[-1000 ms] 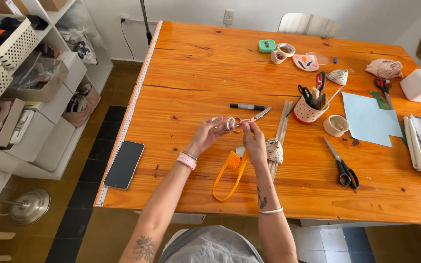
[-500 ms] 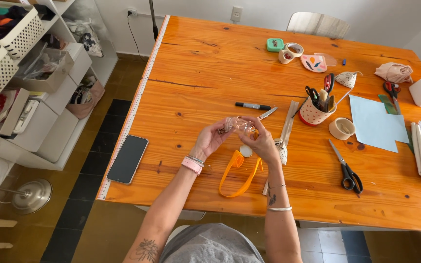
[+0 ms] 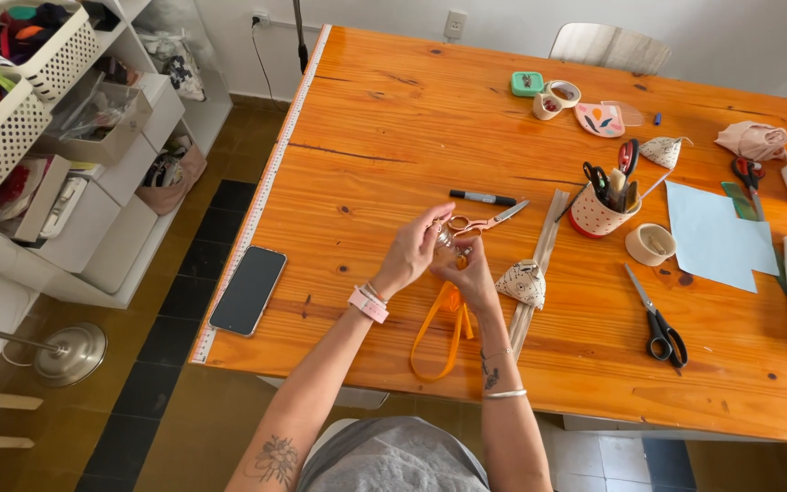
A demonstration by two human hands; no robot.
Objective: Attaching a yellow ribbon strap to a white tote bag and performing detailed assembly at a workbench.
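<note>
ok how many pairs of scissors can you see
5, maybe more hidden: small scissors by the hands, black pair on the table, two in the dotted cup, red pair far right.

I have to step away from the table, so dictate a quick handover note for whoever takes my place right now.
Left hand and right hand are raised together over the orange wooden table, pinching a small metal piece at the top of the orange strap loop, which hangs to the table edge. Small copper-handled scissors lie just beyond the fingers; black marker behind them; white patterned fabric pouch at right. Whether the piece is fixed on is too small to tell.
</note>
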